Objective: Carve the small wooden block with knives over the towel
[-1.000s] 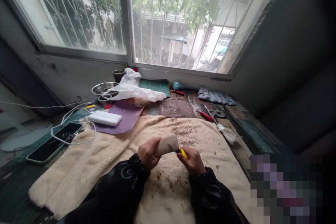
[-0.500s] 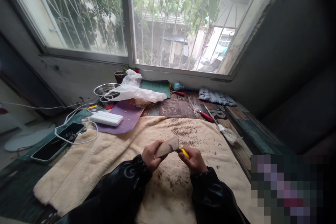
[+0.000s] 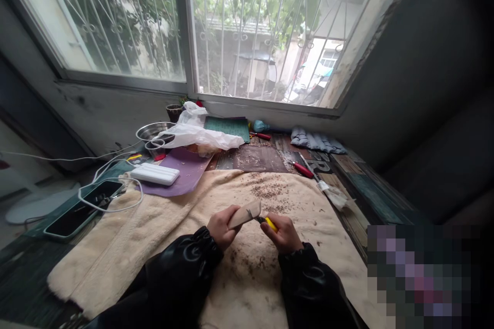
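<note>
In the middle of the head view, my left hand (image 3: pixel 223 227) is closed around a pale, flat wooden block (image 3: pixel 242 215) with dark lines marked near its far end. My right hand (image 3: pixel 286 235) grips a yellow-handled knife (image 3: pixel 271 224), its dark front end at the block's right end. The blade itself is too small to make out clearly. Both hands are above a cream fleece cloth (image 3: pixel 309 262). Dark shavings (image 3: pixel 266 190) are scattered over the cloth beyond and below the hands.
A red-handled tool (image 3: pixel 303 169) lies beyond the cloth on the right, near a grey padded roll (image 3: pixel 318 140). To the left are a white power bank (image 3: pixel 155 174) with a cable, a phone (image 3: pixel 83 209), purple sheet (image 3: pixel 189 177), plastic bag (image 3: pixel 204 136) and metal bowl (image 3: pixel 148 130).
The block has tilted slightly in my left hand. My right hand and the knife have shifted a little to the left. The whole view has moved slightly.
</note>
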{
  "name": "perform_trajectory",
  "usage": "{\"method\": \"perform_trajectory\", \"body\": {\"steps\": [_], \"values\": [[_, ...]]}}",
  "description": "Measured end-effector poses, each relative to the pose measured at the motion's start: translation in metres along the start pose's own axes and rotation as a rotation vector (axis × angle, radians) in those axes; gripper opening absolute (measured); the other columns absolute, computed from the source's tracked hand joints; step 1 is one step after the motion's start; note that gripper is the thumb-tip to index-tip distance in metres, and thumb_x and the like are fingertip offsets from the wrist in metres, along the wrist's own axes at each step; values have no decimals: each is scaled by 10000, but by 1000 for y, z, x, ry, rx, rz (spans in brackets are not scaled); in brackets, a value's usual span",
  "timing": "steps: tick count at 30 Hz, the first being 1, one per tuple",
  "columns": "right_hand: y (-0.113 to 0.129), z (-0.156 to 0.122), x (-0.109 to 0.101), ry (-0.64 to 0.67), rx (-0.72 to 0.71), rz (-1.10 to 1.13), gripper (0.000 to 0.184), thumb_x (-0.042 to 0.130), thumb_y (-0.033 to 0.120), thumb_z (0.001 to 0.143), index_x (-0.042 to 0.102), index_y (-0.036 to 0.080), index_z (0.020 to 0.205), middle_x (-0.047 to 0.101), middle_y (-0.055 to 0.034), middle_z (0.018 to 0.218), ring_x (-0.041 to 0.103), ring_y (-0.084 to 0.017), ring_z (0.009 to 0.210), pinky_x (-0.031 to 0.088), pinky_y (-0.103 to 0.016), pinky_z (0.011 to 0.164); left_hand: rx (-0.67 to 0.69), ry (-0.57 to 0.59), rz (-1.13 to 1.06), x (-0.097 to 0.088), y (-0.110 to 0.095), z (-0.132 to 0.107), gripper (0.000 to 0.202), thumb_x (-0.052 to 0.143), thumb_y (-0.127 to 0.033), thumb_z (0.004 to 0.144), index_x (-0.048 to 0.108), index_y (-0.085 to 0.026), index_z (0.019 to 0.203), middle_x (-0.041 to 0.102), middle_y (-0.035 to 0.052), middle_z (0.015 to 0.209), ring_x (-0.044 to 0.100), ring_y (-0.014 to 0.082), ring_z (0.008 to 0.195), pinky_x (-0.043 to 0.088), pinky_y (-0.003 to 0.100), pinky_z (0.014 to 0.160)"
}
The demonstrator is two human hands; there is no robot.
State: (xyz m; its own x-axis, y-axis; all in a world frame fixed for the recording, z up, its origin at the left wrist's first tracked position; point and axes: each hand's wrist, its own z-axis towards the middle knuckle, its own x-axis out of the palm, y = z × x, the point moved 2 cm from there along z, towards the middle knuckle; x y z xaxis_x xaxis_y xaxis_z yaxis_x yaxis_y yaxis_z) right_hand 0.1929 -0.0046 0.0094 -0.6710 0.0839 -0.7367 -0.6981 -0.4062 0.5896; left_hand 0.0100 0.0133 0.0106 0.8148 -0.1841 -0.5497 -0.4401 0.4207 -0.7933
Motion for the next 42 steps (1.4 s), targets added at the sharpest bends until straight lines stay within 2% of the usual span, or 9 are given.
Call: {"method": "perform_trajectory", "body": {"steps": [6,14,16,18,21,24,29,35,42], "values": [[-1,-1,3,29,-28,-10,355,366,438,737,366,170,504,304,43,474,321,-61,455,234,-198,462,-60,-52,291,0,3,-2,313,430,-269,656,497,-225,958,585,14,797,544,152,699,395,221,606],[-1,-2,5,-57,2,20,372,380,454,720,375,166,485,297,45,457,310,-59,444,219,-205,454,-145,5,501,-2,-10,-2,219,402,-254,684,499,-253,880,583,-11,726,554,157,659,349,215,537],[2,-3,3,-43,-4,64,401,366,489,715,373,168,475,298,41,452,310,-63,445,220,-211,454,-175,13,533,-4,-9,-1,202,415,-246,674,502,-253,855,584,-14,707,552,159,638,335,215,518],[8,-4,0,-14,-47,190,471,276,558,719,361,172,462,308,30,446,313,-70,440,234,-220,455,-220,10,562,-7,-7,1,207,433,-227,652,508,-252,843,587,-14,696,550,160,623,328,214,509],[15,-6,-4,11,-92,355,540,161,618,707,358,178,465,313,21,436,307,-77,428,245,-230,446,-245,-61,555,-12,-7,2,269,438,-197,641,501,-252,896,596,-8,758,552,158,662,345,213,532],[16,-6,-6,2,-59,256,464,280,570,709,377,174,488,294,31,455,294,-74,443,228,-224,448,-170,-170,496,-14,-12,0,361,460,-186,623,470,-236,981,580,11,889,541,171,778,379,228,613],[7,-4,-2,7,-45,84,376,354,470,723,402,164,510,298,37,477,305,-66,459,230,-211,465,-42,-183,422,-10,-14,-4,474,519,-239,583,432,-214,1048,534,30,983,499,184,886,395,260,735],[-1,-3,6,39,-57,-67,347,401,435,714,396,166,495,318,41,465,315,-60,454,234,-198,459,-48,-195,388,-11,-15,-3,437,502,-275,629,429,-191,1051,524,45,969,495,189,883,410,279,733],[-4,-3,7,-16,-17,-48,347,386,435,722,386,168,500,312,43,455,327,-60,452,238,-197,456,-28,-207,394,-12,-17,-5,420,508,-251,601,458,-191,1014,537,46,937,499,192,869,412,275,722]]}}
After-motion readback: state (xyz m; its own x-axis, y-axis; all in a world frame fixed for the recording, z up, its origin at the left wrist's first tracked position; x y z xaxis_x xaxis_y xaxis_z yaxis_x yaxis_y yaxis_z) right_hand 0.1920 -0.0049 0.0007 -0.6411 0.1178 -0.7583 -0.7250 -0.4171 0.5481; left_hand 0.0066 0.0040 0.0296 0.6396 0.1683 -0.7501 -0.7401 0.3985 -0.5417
